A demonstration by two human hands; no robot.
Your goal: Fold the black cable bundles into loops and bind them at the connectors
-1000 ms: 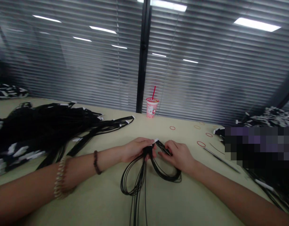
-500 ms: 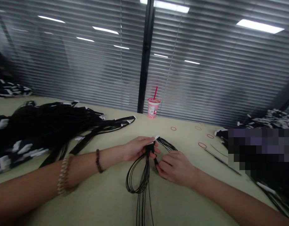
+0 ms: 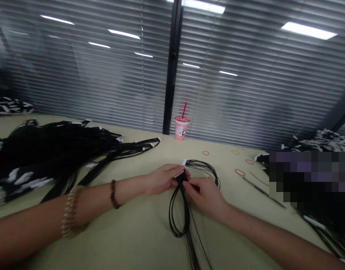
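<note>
A bundle of thin black cords (image 3: pixel 180 213) lies looped on the pale table, with a white tag at its top end. My left hand (image 3: pixel 161 178) is closed on the bundle just under the tag. My right hand (image 3: pixel 204 195) is closed on the same bundle right beside it, fingers pinching the cords. One loop (image 3: pixel 209 168) fans out behind my right hand; another hangs toward me. Bracelets ring my left wrist and forearm.
A big heap of black cords with white tags (image 3: pixel 48 153) fills the left side. A pink cup with a red straw (image 3: pixel 181 127) stands at the back by the blinds. Red rubber bands (image 3: pixel 240 172) and a thin rod (image 3: pixel 262 191) lie to the right, near more cords (image 3: pixel 321 140).
My right hand has moved left, up to the left hand, now pinching the bundle there. The right loop has swung from near me to behind that hand.
</note>
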